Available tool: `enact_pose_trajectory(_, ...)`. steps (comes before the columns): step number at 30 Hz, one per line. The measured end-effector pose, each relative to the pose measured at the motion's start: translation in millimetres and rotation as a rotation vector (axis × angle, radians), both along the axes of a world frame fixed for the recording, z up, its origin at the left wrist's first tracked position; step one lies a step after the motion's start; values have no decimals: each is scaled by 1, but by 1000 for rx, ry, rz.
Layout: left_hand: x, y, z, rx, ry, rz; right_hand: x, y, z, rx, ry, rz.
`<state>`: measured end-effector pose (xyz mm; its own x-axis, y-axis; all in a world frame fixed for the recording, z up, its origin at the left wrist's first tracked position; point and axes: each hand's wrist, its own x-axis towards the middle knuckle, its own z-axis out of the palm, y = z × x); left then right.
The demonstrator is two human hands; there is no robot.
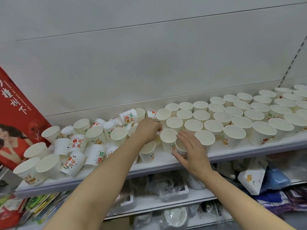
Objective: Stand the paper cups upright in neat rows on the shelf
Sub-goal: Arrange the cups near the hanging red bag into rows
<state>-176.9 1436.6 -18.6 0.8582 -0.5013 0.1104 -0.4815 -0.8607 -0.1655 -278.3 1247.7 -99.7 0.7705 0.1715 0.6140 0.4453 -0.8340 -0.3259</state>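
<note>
Forearms reach up over the shelf (166,165). Right half: cups stand in neat rows (232,117); left half remains a jumbled heap (74,143). Right hand (189,150), fingers spread, cradles a cup (180,147); left hand (147,128) seems to pinch another, hidden.

Hidden or cut off:
- Left hand (148,130): fingertips hidden among the white printed paper cups (127,116).
- Red printed poster (12,113), far left: cropped by edge.
- Upright cup rows, right: cropped.
- Plastic-wrapped goods (172,190) on lower shelf: blurred, unidentifiable.
- Both forearms: cropped at near edge.
</note>
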Motion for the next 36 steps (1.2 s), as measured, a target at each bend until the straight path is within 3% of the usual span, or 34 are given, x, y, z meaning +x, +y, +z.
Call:
enact_pose_trajectory(6,29,15,1,-52,-70,-42,29,14,34,66,-193,-21)
enact_pose_trajectory(14,61,22,3,-164,109,-10,115,32,75,-211,306,-94)
enact_pose_trajectory(20,74,25,8,-248,282,27,145,29,72,-427,370,-46)
enact_pose_trajectory(22,75,37,15,-401,319,50,152,25,70,-449,359,-19)
enact_pose_trajectory(24,80,57,23,-543,211,142,161,21,70,-424,334,12)
enact_pose_trajectory(26,92,77,27,-489,110,263,170,21,73,-395,314,53)
enact_pose_trajectory(29,103,89,20,-246,215,396,181,29,83,-356,280,111)
enact_pose_trajectory(36,107,85,3,-247,157,403,208,56,88,-401,337,218)
